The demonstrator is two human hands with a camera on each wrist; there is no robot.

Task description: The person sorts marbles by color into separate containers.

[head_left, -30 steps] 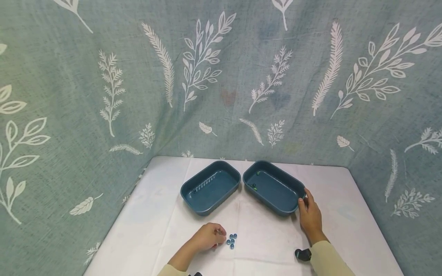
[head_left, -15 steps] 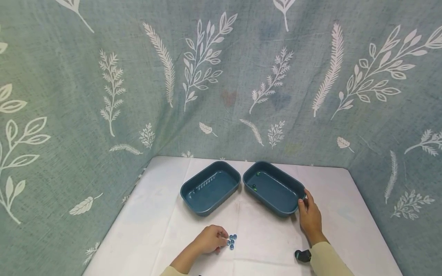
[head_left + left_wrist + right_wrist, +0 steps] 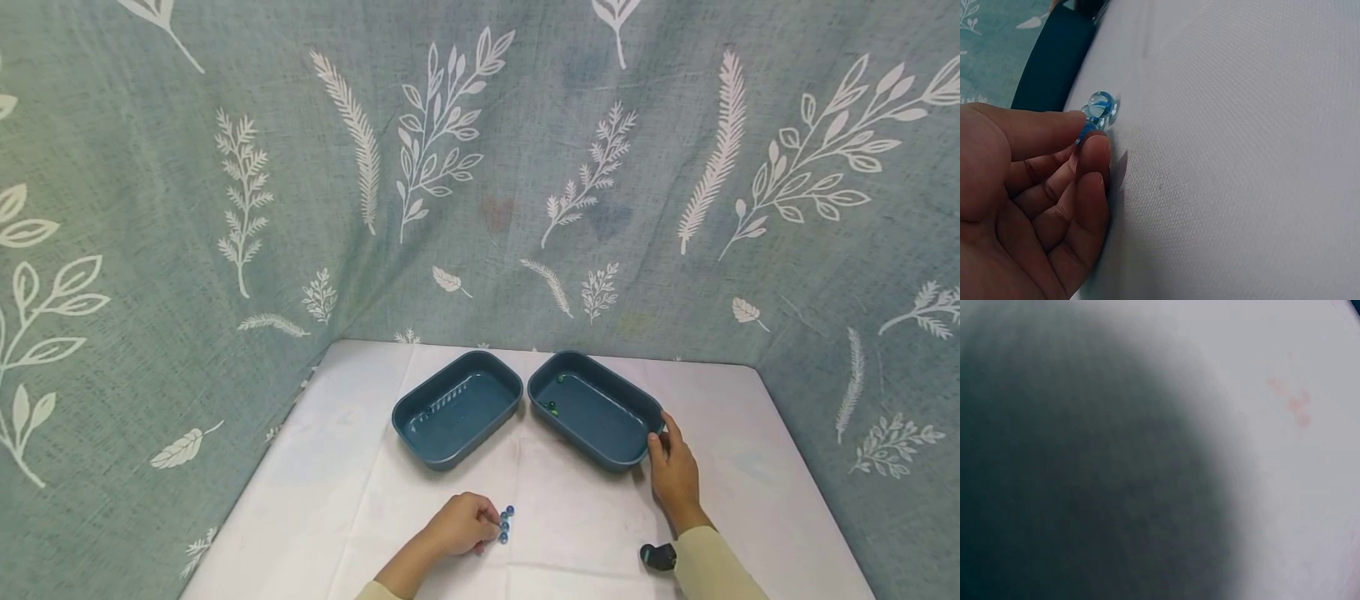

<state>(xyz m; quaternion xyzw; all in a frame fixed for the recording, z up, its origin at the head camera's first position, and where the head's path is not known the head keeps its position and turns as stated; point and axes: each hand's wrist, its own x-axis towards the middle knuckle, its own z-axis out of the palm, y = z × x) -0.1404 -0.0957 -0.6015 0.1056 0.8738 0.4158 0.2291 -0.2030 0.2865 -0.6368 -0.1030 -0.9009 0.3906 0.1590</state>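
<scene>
My left hand (image 3: 467, 525) is low over the cloth, and in the left wrist view the thumb and index finger of this hand (image 3: 1041, 181) pinch a blue glass marble (image 3: 1087, 130). More clear-blue marbles (image 3: 1101, 104) lie just beyond the fingertips; in the head view several marbles (image 3: 505, 527) form a short column beside the hand. My right hand (image 3: 673, 468) rests with its fingers on the near right end of the right blue tray (image 3: 617, 460). Green marbles (image 3: 552, 407) lie in that tray's left part. The right wrist view shows only a dark blur and white cloth.
A left blue tray (image 3: 442, 458) stands angled beside the right one, with a dark marble (image 3: 428, 411) hardly visible inside. A small black device (image 3: 658, 557) is at the right wrist. White cloth (image 3: 570, 525) covers the table; patterned green fabric (image 3: 480, 250) hangs behind and at both sides.
My left hand has moved slightly right, up to the marbles, and now pinches one. The marbles have shifted from a loose cluster into a narrower column. My right hand stays on the tray.
</scene>
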